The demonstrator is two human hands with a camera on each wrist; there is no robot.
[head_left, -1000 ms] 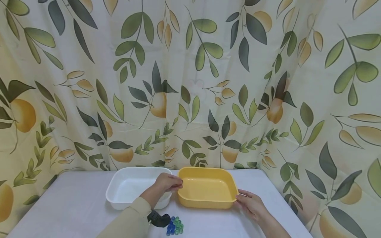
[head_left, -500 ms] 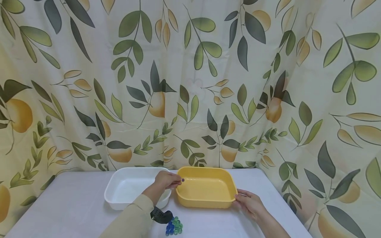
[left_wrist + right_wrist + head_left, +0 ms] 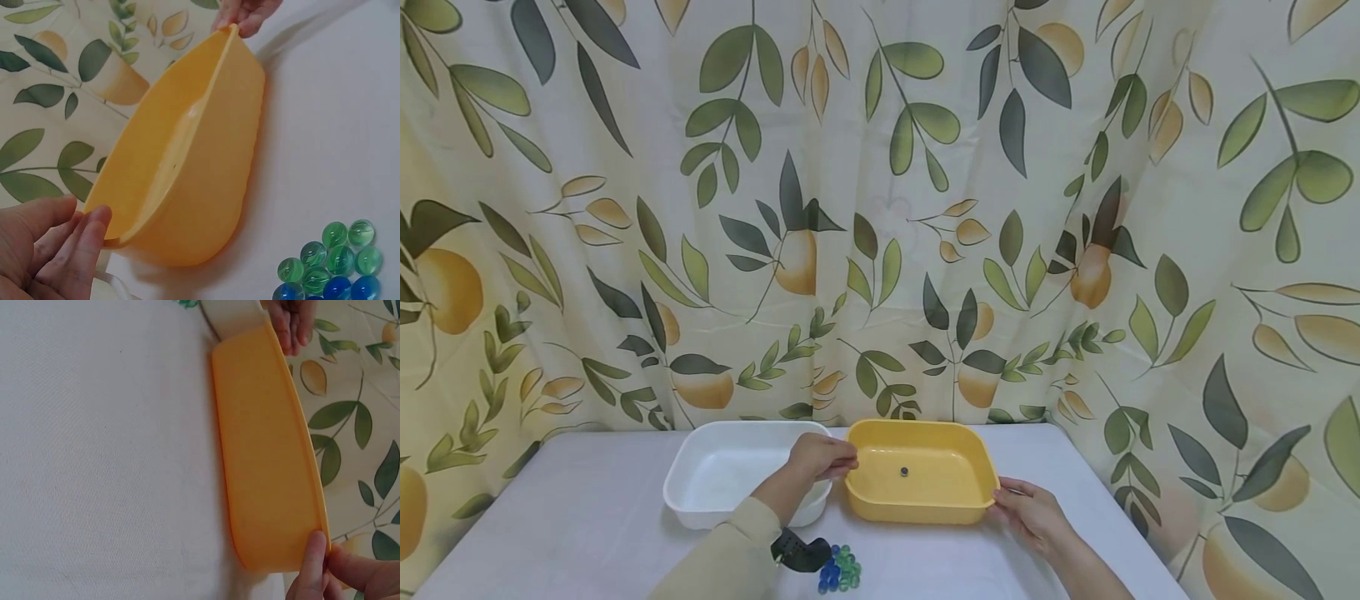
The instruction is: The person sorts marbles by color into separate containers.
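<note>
A yellow plastic basin [image 3: 917, 508] sits on the table, with one small dark marble [image 3: 904, 472] on its floor. At the basin's left end is my left hand [image 3: 822, 457]; in the left wrist view its fingers [image 3: 94, 228] lie by the rim, thumb apart from them, and no marble shows between them. My right hand [image 3: 1036, 518] pinches the rim at the opposite end, thumb and fingers on either side of it, as the right wrist view shows. Green and blue glass marbles [image 3: 839, 570] lie grouped on the table in front; the left wrist view shows them [image 3: 340, 259] closer.
A white plastic basin [image 3: 700, 507] stands left of the yellow one, partly behind my left forearm. A black device [image 3: 801, 552] is at my left wrist, beside the marbles. The white-covered table [image 3: 587, 517] ends at a leaf-patterned curtain [image 3: 880, 250].
Half a second ago a dark marble was at my left fingertips; now it has left them and is inside the yellow basin. The right hand has kept its place on the rim.
</note>
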